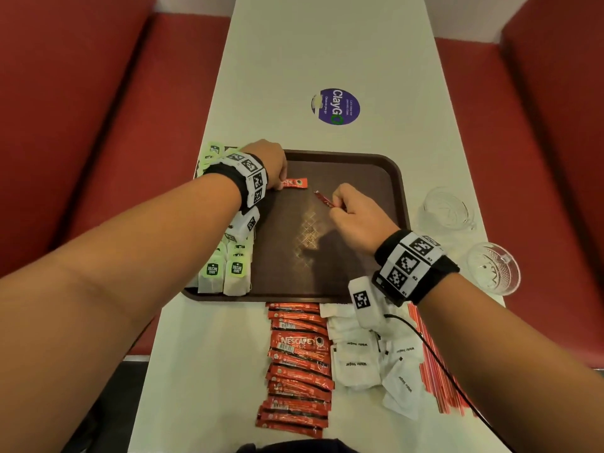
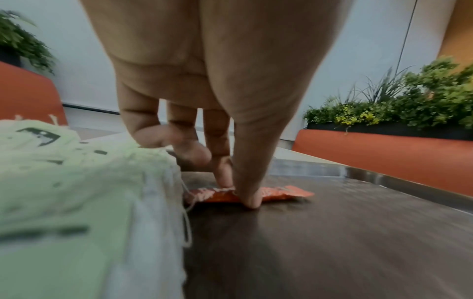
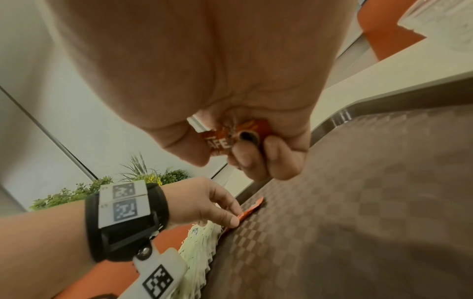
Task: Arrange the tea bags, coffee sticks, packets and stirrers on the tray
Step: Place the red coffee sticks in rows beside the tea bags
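A brown tray (image 1: 376, 178) lies on the white table, with a row of green-tagged tea bags (image 1: 225, 273) along its left side. At the tray's far left, my left hand (image 1: 277, 178) pinches one end of a red coffee stick (image 1: 295, 183) that lies flat on the tray; thumb and forefinger (image 2: 252, 200) press it down beside the tea bags (image 2: 64, 182). My right hand (image 1: 336, 207) holds a second coffee stick (image 1: 323, 200) just above the tray's middle, its fingers (image 3: 256, 161) curled round the stick (image 3: 221, 143).
On the table in front of the tray lie a pile of red coffee sticks (image 1: 297, 364), white sugar packets (image 1: 369, 354) and red stirrers (image 1: 431, 361). Two glass cups (image 1: 447, 207) (image 1: 493, 268) stand right of the tray. Red bench seats flank the table.
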A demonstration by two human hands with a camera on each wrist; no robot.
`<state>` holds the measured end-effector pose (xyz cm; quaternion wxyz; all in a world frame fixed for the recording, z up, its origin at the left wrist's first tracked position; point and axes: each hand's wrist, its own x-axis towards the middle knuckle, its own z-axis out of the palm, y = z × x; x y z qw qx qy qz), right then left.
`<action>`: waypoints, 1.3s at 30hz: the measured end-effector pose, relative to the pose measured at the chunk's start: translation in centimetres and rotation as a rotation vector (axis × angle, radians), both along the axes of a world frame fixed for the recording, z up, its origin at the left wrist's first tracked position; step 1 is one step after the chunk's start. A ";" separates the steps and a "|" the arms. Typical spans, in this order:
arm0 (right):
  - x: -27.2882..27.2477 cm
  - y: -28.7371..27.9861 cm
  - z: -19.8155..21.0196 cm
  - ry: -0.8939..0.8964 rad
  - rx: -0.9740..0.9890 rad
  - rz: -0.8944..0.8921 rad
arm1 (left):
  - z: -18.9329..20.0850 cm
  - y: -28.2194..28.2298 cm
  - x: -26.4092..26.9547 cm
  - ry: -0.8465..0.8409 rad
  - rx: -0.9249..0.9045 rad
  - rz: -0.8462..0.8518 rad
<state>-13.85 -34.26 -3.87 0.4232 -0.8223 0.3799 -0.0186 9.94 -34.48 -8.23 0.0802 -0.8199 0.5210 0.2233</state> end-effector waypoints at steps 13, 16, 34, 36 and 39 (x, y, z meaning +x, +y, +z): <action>0.1 -0.4 -1.3 -0.025 -0.059 0.070 | 0.3 -1.5 2.2 -0.049 -0.068 0.082; 0.1 -0.3 -1.2 -0.035 -0.043 0.058 | 0.4 -1.6 2.0 -0.048 -0.065 0.107; 1.2 -0.1 -1.0 -0.053 -0.071 -0.040 | 4.9 5.7 -3.8 0.325 -0.343 -0.308; 1.3 0.1 -1.0 -0.067 -0.070 -0.070 | 4.2 5.9 -3.5 0.298 -0.362 -0.279; 0.7 0.2 -1.5 0.025 -0.048 -0.087 | 3.3 5.6 -2.1 0.228 -0.319 -0.160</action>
